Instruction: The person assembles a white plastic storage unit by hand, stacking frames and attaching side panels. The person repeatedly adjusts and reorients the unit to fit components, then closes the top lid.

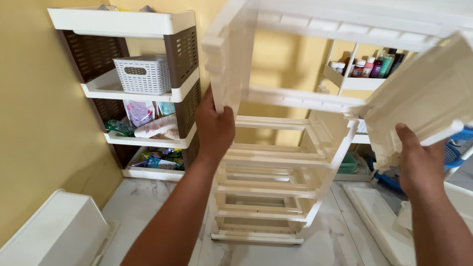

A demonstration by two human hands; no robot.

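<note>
The left hand [215, 129] has its fingers wrapped round the edge of a cream top panel [345, 22], thumb in front, the rest hidden behind the plastic; the right hand [420, 165] pinches the panel's opposite corner, thumb pressed flat on the underside, other fingers out of sight, so how far they curl I cannot tell. Between the two hands, and just below them, stands the drawer frame [268, 187], cream, open-sided, its runners bare and no drawers in; the panel is held tilted above it, touching or nearly touching the upper posts, which of the two I cannot tell. The step in hand looks like handling the top piece at the frame's upper end; any next move would call for both grips to stay level, since the panel is broad and the frame light. Left of the left hand, a brown-and-white rack [148, 93] with a white basket [143, 74]; beyond the right hand, a shelf of bottles [367, 66]; below, marble floor [148, 197] and a white tray [374, 216].
</note>
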